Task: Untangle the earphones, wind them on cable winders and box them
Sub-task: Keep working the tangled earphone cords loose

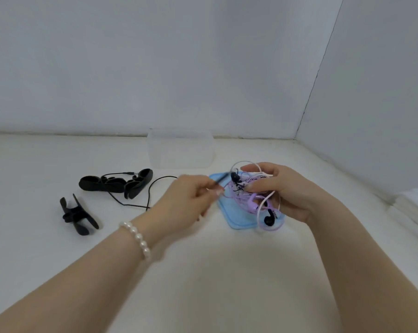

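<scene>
A white counter (203, 272) spreads below and around the grip. Behind it stands a plain pale grey wall (155, 63); a second wall (376, 92) closes the right side, meeting it in a corner. Light is soft, even.

A bare staged work booth: plain white tabletop (203, 272) boxed in by blank pale panels (179, 63).

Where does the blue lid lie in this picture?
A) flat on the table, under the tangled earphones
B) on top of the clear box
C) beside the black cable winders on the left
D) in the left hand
A: the blue lid lies flat on the table, below the tangled earphones that the right hand holds.
</scene>
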{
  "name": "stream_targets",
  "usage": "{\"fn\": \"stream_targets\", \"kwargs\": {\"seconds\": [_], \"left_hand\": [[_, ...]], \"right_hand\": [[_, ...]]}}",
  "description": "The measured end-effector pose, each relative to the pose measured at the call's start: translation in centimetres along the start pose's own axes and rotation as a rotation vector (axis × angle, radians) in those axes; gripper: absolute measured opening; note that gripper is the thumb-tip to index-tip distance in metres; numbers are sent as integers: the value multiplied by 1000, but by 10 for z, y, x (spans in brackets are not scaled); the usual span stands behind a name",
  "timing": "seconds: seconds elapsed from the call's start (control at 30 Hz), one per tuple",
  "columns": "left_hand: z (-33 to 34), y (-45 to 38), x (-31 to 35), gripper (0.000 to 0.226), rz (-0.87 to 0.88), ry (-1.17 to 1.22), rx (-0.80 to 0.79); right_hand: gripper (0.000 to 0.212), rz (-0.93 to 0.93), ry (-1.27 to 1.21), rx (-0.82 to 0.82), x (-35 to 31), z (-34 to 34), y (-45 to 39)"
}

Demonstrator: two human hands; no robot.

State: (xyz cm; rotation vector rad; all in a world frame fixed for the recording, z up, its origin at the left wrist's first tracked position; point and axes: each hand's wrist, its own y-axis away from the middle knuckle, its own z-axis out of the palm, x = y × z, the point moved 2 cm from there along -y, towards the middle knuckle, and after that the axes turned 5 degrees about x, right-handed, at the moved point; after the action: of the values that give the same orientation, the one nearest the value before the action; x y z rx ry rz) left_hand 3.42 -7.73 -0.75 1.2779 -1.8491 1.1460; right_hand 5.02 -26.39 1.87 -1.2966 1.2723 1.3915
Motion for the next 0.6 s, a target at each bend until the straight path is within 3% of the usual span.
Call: {"fn": "stream_targets", "kwargs": {"seconds": [0.17,0.3,0.4,0.47,0.6], "left_hand": [[-41,-10,5,41,-202,555,197],[-42,-11,1,46,-318,658,270],[-41,-10,-1,45,-336,514,364],[-40,-9,-4,30,-295,294,388],[-26,-5,-2,7,-144,45,292]], "right_hand": [[39,39,-237,-17,0,-8,-2],[29,99,-197,-91,-1,0,3],[21,26,-113,-48,-4,1,4],[23,-36,-136,-34,-7,1,5],[25,-66,-180,-66,-8,12,9]]}}
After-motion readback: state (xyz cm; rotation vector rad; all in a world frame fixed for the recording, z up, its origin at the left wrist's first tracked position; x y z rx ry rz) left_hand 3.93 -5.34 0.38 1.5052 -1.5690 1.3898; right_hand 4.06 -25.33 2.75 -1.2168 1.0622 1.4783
